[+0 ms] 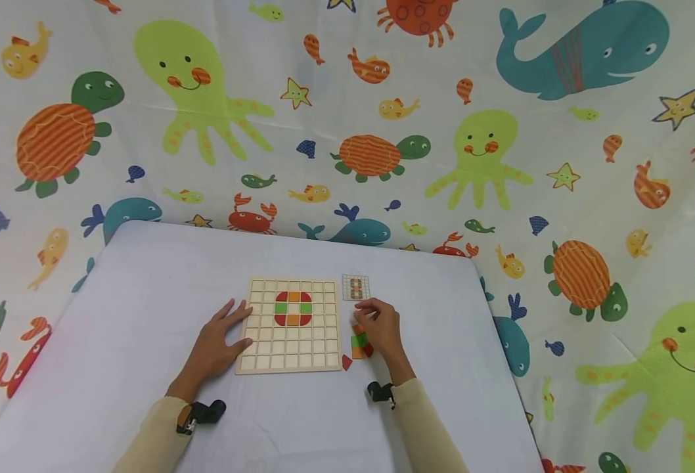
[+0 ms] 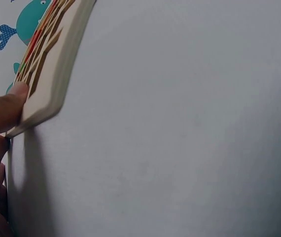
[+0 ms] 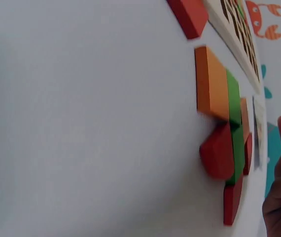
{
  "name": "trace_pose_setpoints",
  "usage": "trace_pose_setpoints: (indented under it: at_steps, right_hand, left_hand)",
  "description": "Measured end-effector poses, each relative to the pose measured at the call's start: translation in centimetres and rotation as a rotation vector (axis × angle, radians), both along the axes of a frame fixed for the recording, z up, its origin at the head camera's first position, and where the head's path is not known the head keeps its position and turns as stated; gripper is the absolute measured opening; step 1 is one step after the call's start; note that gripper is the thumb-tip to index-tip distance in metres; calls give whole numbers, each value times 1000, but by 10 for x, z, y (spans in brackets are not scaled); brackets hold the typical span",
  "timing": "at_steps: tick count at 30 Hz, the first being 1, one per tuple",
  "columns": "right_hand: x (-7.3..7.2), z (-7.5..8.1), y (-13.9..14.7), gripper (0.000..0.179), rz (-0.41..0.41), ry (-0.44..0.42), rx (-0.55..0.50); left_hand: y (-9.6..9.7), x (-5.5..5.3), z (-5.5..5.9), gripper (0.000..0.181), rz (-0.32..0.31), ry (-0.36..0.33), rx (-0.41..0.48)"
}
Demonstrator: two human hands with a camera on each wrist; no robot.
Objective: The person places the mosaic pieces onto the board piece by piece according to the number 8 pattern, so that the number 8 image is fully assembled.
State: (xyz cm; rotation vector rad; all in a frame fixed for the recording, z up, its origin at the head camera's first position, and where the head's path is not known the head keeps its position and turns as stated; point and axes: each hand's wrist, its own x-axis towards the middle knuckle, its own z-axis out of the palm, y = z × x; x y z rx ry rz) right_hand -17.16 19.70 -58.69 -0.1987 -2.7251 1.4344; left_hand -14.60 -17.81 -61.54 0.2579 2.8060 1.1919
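Observation:
A wooden grid board (image 1: 288, 351) lies on the table. In it, red corner pieces, orange pieces and green pieces form a ring (image 1: 281, 319) around one bare square. My left hand (image 1: 214, 338) rests at the board's left side, fingers spread, with the thumb (image 2: 18, 94) on its frame. To the right of the board, my right hand (image 1: 381, 328) is raised over a cluster of pieces, thumb and index tips close together; I cannot tell whether they hold a piece. The cluster includes an orange piece (image 3: 212, 89), a green piece (image 3: 233, 96) and a red piece (image 3: 219, 153).
A small printed card (image 1: 347, 295) with a gridded coloured pattern lies beyond the cluster, beside the board's far right corner. One red piece (image 1: 347, 362) sits apart near the board's lower right. White cloth (image 1: 300, 420) covers the table; a sea-animal curtain (image 1: 336, 85) hangs behind.

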Motion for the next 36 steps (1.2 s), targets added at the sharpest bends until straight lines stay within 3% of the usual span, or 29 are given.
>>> trace_pose_setpoints:
  at_steps: [7, 15, 25, 32, 36]
  right_hand:
    - [4, 0, 17, 13, -48, -64, 4]
    - [8, -1, 25, 12, -54, -78, 46]
    - [12, -7, 27, 17, 69, -98, 69]
    - [11, -8, 28, 16, 65, -78, 72]
    - [11, -8, 28, 16, 111, -88, 89]
  left_hand:
    - [0, 0, 1, 72, 0, 0, -1]
    - [1, 0, 2, 73, 6, -16, -12]
    - [1, 0, 4, 72, 3, -21, 0]
    - [1, 0, 4, 73, 3, -18, -5]
    - [1, 0, 4, 73, 3, -13, -3]
